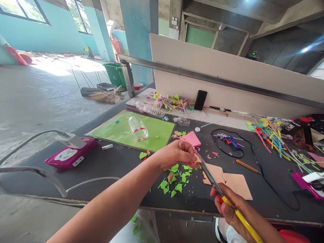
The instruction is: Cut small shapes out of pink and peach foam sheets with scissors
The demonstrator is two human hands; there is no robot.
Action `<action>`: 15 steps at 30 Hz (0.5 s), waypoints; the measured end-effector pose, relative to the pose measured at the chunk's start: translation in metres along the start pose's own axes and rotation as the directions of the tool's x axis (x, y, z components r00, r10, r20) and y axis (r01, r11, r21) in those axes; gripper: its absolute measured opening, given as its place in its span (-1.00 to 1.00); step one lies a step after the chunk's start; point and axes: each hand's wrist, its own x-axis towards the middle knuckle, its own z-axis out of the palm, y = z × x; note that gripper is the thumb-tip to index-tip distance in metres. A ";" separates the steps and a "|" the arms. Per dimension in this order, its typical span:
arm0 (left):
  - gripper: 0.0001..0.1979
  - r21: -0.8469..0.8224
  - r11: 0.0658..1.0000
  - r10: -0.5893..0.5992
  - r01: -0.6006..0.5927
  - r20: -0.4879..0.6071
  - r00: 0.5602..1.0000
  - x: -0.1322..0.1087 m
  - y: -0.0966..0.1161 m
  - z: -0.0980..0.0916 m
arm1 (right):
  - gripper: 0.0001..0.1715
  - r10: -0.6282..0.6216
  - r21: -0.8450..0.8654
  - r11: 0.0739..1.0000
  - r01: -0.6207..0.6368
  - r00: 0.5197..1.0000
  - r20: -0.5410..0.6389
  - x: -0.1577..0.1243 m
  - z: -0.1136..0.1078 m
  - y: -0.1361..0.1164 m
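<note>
My right hand (231, 207) grips the yellow and red handles of a pair of scissors (211, 177) above the near edge of the dark table. The blades point up and left toward my left hand (177, 153). That hand is pinched shut on a small peach-coloured paper piece (197, 158) at the blade tips. Below the left hand lies a scatter of green paper scraps (176, 179). Peach paper sheets (234, 182) lie flat just right of the scissors.
A green sheet (118, 130) carries a cut plastic bottle (138, 128). Pink paper (192, 138), a blue glue gun (231, 141) with black cord, a pencil (248, 166), colourful straw flowers (272, 135), a phone (200, 100) and a pink power strip (71, 153) surround the work area.
</note>
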 end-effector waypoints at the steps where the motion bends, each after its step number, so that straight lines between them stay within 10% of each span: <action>1: -0.82 -0.002 1.000 0.003 -0.003 0.003 1.000 0.000 0.000 0.000 | -0.30 0.000 0.005 1.000 0.000 1.000 0.003 -0.001 0.000 -0.001; 15: -0.82 -0.063 0.997 -0.031 0.032 0.014 0.999 0.003 -0.009 0.004 | -0.33 0.005 -0.150 0.988 -0.023 0.993 -0.122 -0.003 0.000 0.001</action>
